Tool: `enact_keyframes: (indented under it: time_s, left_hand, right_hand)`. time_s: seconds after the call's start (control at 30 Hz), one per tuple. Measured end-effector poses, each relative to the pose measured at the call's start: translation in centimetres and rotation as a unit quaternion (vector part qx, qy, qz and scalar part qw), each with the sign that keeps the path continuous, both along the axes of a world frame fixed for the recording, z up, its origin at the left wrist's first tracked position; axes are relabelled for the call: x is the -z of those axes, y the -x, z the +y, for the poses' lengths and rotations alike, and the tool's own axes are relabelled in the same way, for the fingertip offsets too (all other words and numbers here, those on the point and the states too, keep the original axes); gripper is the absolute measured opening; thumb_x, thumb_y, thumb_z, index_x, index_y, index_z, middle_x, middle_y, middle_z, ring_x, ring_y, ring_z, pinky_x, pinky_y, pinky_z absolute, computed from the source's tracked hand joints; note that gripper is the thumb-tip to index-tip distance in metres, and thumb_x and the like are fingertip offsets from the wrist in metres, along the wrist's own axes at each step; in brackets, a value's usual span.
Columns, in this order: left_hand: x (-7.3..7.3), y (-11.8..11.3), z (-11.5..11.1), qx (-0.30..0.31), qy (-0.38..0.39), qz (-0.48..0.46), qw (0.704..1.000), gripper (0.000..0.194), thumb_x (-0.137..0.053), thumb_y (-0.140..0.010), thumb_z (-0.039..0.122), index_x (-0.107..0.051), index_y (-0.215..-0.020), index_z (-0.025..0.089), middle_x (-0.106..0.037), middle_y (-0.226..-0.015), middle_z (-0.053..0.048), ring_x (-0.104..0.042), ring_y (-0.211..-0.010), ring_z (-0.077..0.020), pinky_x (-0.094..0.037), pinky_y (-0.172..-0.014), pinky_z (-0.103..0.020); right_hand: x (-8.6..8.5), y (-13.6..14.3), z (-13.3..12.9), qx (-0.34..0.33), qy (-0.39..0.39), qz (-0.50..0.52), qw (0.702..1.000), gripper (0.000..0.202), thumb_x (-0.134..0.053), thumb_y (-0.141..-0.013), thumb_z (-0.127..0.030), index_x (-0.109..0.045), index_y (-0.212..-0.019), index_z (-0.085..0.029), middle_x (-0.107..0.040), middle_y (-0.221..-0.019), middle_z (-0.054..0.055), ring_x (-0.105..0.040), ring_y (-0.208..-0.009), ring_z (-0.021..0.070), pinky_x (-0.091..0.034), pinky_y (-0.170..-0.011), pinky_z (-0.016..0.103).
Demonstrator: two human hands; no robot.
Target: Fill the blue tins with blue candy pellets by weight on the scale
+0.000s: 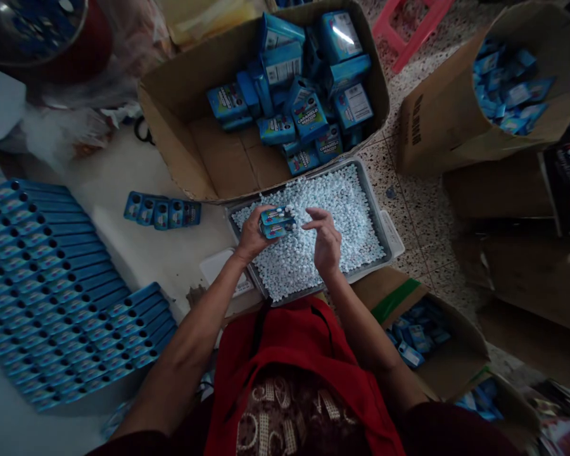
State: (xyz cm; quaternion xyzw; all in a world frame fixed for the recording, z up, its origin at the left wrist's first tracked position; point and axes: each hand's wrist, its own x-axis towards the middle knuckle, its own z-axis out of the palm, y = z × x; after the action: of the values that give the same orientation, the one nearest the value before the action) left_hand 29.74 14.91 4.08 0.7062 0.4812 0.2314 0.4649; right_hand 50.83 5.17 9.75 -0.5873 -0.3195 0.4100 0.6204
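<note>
Two small blue boxes point(276, 223), side by side, are held in my left hand point(253, 235), above a grey tray point(388, 235) full of small white and pale blue candies point(332, 190). A few candies show at the boxes' right ends. My right hand point(327, 242) is just to the right of the boxes, not touching them, with its fingers apart and pointing left over the candies. A short row of blue boxes point(161, 211) lies on the white table left of the tray.
Many blue boxes point(52, 291) stand in rows at the left. A large carton point(171, 133) of blue packs is beyond the tray. More cartons point(437, 114) stand at the right. Scissors point(142, 130) and a pink stool point(399, 38) are farther back.
</note>
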Motion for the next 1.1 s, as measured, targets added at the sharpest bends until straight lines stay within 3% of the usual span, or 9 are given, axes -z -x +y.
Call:
enact_keyframes:
  time_s: [0.17,0.33,0.4,0.5,0.6,0.73,0.83,0.97,1.1]
  left_hand:
    - [1.0,2.0,-0.5,-0.003,0.017,-0.071,0.997,0.084,-0.109,-0.077,0.071,-0.073,-0.139,0.027,-0.084,-0.142,-0.012,-0.084,-0.134,-0.0388,-0.069,-0.117,-0.054]
    - [2.5,3.9,-1.7,-0.037,0.027,-0.082,0.996,0.092,-0.109,-0.073,0.073,-0.068,-0.141,0.026,-0.084,-0.143,-0.016,-0.086,-0.127,-0.0388,-0.071,-0.11,-0.054]
    - [2.9,4.3,-2.0,-0.041,0.032,-0.081,0.995,0.094,-0.111,-0.071,0.074,-0.068,-0.139,0.026,-0.085,-0.14,-0.015,-0.086,-0.126,-0.0374,-0.071,-0.11,-0.052]
    - [3.2,4.4,-2.1,-0.051,0.03,-0.076,0.995,0.097,-0.111,-0.072,0.074,-0.066,-0.142,0.025,-0.084,-0.14,-0.014,-0.086,-0.124,-0.0349,-0.071,-0.109,-0.048]
    - [3.1,4.2,-1.9,-0.06,0.019,-0.07,0.996,0.096,-0.112,-0.072,0.071,-0.065,-0.142,0.024,-0.083,-0.138,-0.013,-0.086,-0.119,-0.0337,-0.071,-0.106,-0.046]
    - [2.2,4.2,-1.5,-0.047,-0.018,-0.021,0.999,0.088,-0.112,-0.074,0.048,-0.066,-0.144,0.024,-0.083,-0.136,-0.011,-0.084,-0.119,-0.0339,-0.07,-0.107,-0.047]
    - [1.1,4.1,-1.3,-0.008,-0.05,0.023,0.998,0.079,-0.104,-0.074,0.028,-0.068,-0.145,0.023,-0.082,-0.138,-0.011,-0.082,-0.124,-0.0351,-0.069,-0.111,-0.049]
    - [-0.3,3.3,-1.1,0.016,-0.065,0.034,0.997,0.068,-0.095,-0.076,0.018,-0.074,-0.14,0.023,-0.083,-0.138,-0.012,-0.08,-0.13,-0.0384,-0.066,-0.117,-0.054]
    - [-1.2,3.1,-1.2,0.037,-0.065,0.035,0.997,0.069,-0.096,-0.069,0.015,-0.078,-0.135,0.026,-0.085,-0.133,-0.009,-0.082,-0.127,-0.0394,-0.067,-0.118,-0.056]
  right_hand:
    - [6.2,-1.3,-6.6,-0.144,0.073,-0.317,0.934,0.034,-0.083,-0.103,-0.053,-0.092,-0.13,-0.035,-0.075,-0.154,0.016,-0.068,-0.147,0.0428,-0.053,-0.131,0.068]
    - [10.6,-1.8,-3.7,-0.27,0.134,-0.489,0.818,0.062,-0.084,-0.103,-0.051,-0.081,-0.161,-0.027,-0.063,-0.178,0.021,-0.053,-0.169,0.0494,-0.048,-0.138,0.069]
    - [11.4,-2.7,-0.7,-0.239,0.162,-0.454,0.843,0.058,-0.087,-0.1,-0.047,-0.084,-0.153,-0.022,-0.071,-0.164,0.023,-0.062,-0.157,0.0474,-0.051,-0.135,0.065]
    - [11.8,-3.7,3.0,-0.125,0.194,-0.283,0.931,0.043,-0.093,-0.086,-0.045,-0.086,-0.122,-0.021,-0.081,-0.13,0.019,-0.071,-0.134,0.0435,-0.056,-0.127,0.061]
    - [10.9,-3.4,4.6,-0.041,0.214,-0.179,0.959,0.037,-0.081,-0.089,-0.056,-0.075,-0.108,-0.025,-0.077,-0.104,0.01,-0.074,-0.105,0.0343,-0.065,-0.103,0.053]
    - [6.9,-1.3,4.7,-0.012,0.154,0.06,0.986,0.039,-0.073,-0.095,-0.067,-0.069,-0.105,-0.029,-0.07,-0.089,0.002,-0.068,-0.083,0.0236,-0.062,-0.081,0.039]
    - [2.9,1.0,5.1,-0.002,0.042,0.308,0.951,0.038,-0.084,-0.091,-0.065,-0.071,-0.092,-0.029,-0.073,-0.092,0.003,-0.069,-0.087,0.0222,-0.061,-0.088,0.039]
    - [-0.4,3.9,6.7,0.01,-0.021,0.291,0.957,0.04,-0.089,-0.092,-0.06,-0.069,-0.077,-0.028,-0.07,-0.088,0.002,-0.069,-0.093,0.0229,-0.059,-0.099,0.04]
    - [-0.9,4.9,7.3,0.078,0.005,0.236,0.969,0.054,-0.086,-0.095,-0.073,-0.063,-0.073,-0.03,-0.063,-0.083,0.001,-0.062,-0.084,0.0216,-0.057,-0.091,0.04]
